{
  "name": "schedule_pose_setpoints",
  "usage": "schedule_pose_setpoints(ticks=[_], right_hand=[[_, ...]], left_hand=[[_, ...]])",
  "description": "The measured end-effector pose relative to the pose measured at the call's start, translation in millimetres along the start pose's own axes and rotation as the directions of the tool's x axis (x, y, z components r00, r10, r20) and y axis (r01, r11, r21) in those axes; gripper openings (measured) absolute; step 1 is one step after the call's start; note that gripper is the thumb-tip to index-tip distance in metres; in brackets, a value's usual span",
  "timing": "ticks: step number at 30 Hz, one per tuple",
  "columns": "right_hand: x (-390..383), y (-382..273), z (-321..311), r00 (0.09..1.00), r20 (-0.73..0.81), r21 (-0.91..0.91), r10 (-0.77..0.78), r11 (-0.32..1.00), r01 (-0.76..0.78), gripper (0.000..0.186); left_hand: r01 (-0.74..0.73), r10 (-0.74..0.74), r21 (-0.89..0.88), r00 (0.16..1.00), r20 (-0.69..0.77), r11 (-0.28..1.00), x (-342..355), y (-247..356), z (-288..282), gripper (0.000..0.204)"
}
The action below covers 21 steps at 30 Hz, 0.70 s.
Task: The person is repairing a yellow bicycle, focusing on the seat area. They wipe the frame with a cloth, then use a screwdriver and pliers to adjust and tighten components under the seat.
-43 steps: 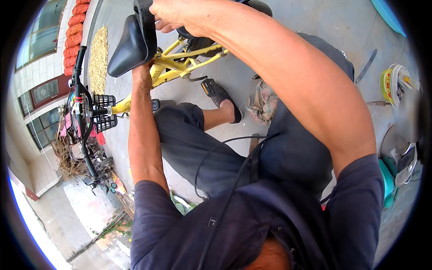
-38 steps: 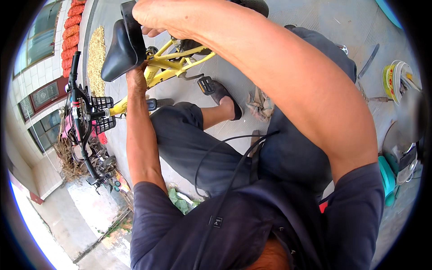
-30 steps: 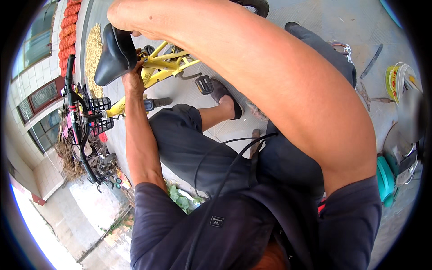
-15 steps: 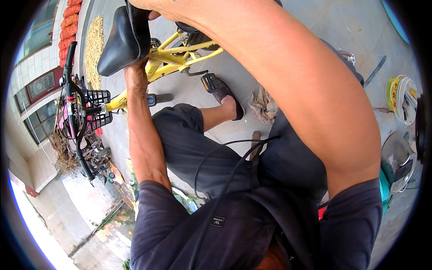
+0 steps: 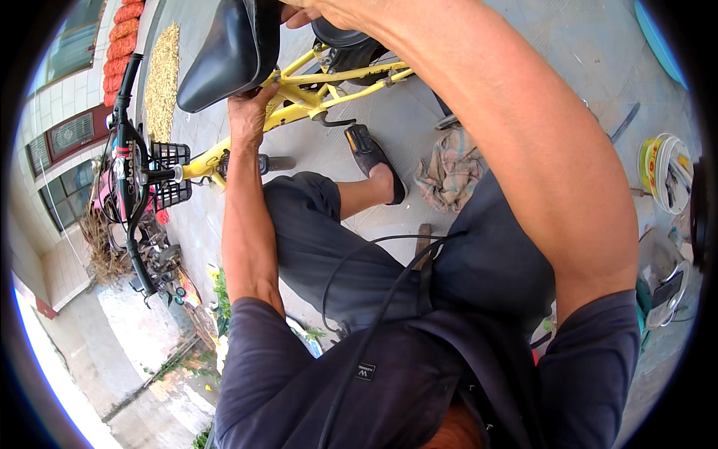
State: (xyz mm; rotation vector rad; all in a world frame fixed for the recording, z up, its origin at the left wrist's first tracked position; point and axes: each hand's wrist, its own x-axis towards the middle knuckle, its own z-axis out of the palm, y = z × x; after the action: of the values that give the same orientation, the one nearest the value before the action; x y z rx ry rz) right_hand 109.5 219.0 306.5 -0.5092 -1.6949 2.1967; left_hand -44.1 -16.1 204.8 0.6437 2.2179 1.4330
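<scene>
I am seated beside a yellow bicycle frame [image 5: 330, 76] with a black saddle [image 5: 218, 61] at the top centre-left. My left hand [image 5: 249, 114] grips the frame just under the saddle, its fingers partly hidden. My right hand [image 5: 301, 15] is at the saddle's back, fingers curled against it and partly out of view at the top edge. The black handlebar [image 5: 133, 183] and front basket [image 5: 173, 173] lie to the left. A pedal [image 5: 357, 138] is near my foot, and a crumpled checked rag [image 5: 451, 172] lies to its right.
A bucket of tools [image 5: 666, 170] and a metal object [image 5: 658, 273] stand at right, near a dark strip [image 5: 624, 121]. A blue tub [image 5: 660, 41] is at top right. Grain [image 5: 162, 82], orange sacks [image 5: 123, 45], and a pile of brush [image 5: 105, 243] are at left.
The saddle and both my hands first shifted left in view, then moved back right over the last second. More of the rag now shows beside my right arm.
</scene>
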Motion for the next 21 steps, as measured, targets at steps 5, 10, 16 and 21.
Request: schedule_pose_setpoints(ticks=[5, 10, 16, 21], right_hand=[[0, 3, 1, 0.999, -0.014, 0.060, -0.042, 0.997, 0.043, 0.030], [13, 0, 9, 0.995, 0.016, -0.269, 0.094, 0.959, -0.086, 0.036], [3, 0, 6, 0.998, -0.003, -0.112, 0.056, 0.992, -0.056, 0.037], [-1, 1, 7, 1.000, -0.013, 0.020, 0.024, 1.000, -0.024, 0.031]], left_hand=[[-0.016, 0.016, 0.067, 1.000, -0.006, 0.998, -2, 1, 5, 0.044], [-0.043, 0.048, 0.183, 0.999, -0.022, 0.982, 1, 2, 1, 0.042], [-0.054, 0.060, 0.173, 0.998, -0.029, 0.984, 2, 3, 2, 0.035], [-0.008, 0.009, 0.014, 0.995, -0.099, 1.000, -5, 8, -4, 0.031]])
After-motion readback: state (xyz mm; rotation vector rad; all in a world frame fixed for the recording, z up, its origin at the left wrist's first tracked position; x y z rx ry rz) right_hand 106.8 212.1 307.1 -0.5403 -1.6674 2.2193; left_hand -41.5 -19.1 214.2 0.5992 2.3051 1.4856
